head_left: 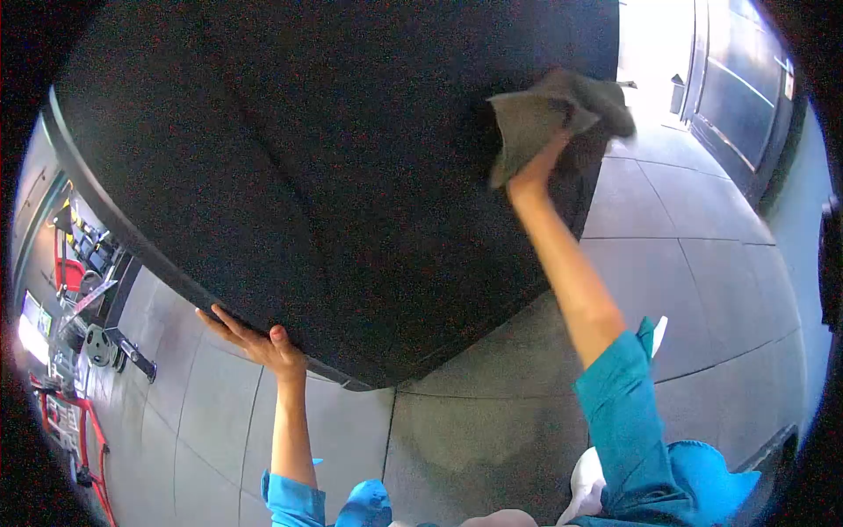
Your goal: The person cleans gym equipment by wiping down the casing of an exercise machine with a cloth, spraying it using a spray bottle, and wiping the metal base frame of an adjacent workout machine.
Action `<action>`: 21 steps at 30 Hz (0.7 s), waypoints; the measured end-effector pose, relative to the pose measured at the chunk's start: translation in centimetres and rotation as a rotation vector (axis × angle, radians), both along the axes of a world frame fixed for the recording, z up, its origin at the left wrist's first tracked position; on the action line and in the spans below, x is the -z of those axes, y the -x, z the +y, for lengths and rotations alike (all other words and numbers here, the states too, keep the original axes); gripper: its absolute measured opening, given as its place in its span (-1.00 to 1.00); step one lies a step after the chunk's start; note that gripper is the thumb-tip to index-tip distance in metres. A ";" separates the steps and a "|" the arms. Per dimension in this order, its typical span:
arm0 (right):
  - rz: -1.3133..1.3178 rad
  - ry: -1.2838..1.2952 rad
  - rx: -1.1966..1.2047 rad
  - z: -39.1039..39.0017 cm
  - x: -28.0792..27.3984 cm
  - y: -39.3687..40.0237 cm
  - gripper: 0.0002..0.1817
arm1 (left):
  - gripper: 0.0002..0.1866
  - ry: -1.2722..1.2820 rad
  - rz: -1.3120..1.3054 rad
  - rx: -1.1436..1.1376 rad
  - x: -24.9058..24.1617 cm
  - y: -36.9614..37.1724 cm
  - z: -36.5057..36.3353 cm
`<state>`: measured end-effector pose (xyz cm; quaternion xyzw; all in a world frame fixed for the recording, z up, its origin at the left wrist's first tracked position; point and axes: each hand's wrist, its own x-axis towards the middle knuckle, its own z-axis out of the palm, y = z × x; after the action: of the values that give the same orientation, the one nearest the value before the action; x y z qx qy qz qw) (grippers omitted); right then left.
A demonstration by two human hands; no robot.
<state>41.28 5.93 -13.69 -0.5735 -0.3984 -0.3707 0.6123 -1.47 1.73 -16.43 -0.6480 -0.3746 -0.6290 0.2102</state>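
A large black panel (pixel 378 176) fills the upper middle of the head view, its surface dark and its lower corner close to the tiled floor. My left hand (pixel 268 351) holds the panel's lower left edge, with the thumb over the dark face and the fingers along the rim. Farther up on the right, my right hand (pixel 537 176) grips a grey-brown cloth (pixel 536 127) against the panel near its right edge. The cloth is bunched, slightly blurred, and covers most of the fingers.
Gym equipment stands at the left, including a red metal frame (pixel 92 448) and weight plates (pixel 99 347). A dark door (pixel 733 83) is at the upper right beside a bright opening. Pale floor tiles (pixel 650 281) run around the panel.
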 end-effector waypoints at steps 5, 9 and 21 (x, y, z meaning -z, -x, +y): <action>-0.260 0.929 0.069 -4.6 -6.9 19.9 -0.56 | -0.07 0.005 0.015 0.022 -0.3 0.3 0.1; -0.589 0.017 -0.739 -1.8 -3.9 22.5 -0.27 | -0.10 0.024 -0.004 0.098 0.2 0.3 0.2; -0.164 0.031 0.475 -2.9 -10.1 -3.0 -0.42 | -0.12 0.063 -0.014 0.064 1.4 0.7 0.5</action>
<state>44.29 3.04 -3.55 -0.6284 -0.3066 -0.5435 0.4645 -2.20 2.18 -17.86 -0.6614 -0.3747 -0.6280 0.1668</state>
